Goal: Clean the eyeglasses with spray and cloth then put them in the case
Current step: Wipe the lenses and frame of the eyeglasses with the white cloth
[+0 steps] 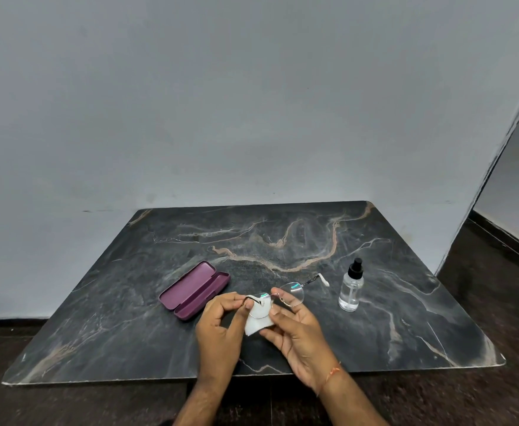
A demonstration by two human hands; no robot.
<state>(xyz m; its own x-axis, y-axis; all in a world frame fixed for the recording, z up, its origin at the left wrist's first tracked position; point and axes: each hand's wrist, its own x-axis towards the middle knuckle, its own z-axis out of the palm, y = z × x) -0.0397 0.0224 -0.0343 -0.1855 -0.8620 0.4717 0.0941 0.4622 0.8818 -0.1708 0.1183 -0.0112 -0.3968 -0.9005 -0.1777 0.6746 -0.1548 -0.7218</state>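
Thin-rimmed eyeglasses [293, 293] are held above the table's near middle, one temple arm sticking out to the right. My left hand [221, 327] pinches the frame's left end by the hinge. My right hand [298, 330] presses a small white cloth [257, 320] against the left lens and grips the frame at the bridge. The purple case [194, 289] lies open on the table just left of my hands. A clear spray bottle [351, 287] with a black pump top stands upright to the right of the glasses.
The dark marble tabletop [282, 247] runs back to a grey wall [252, 103]. Dark floor [497, 287] lies to the right of the table. An orange thread circles my right wrist.
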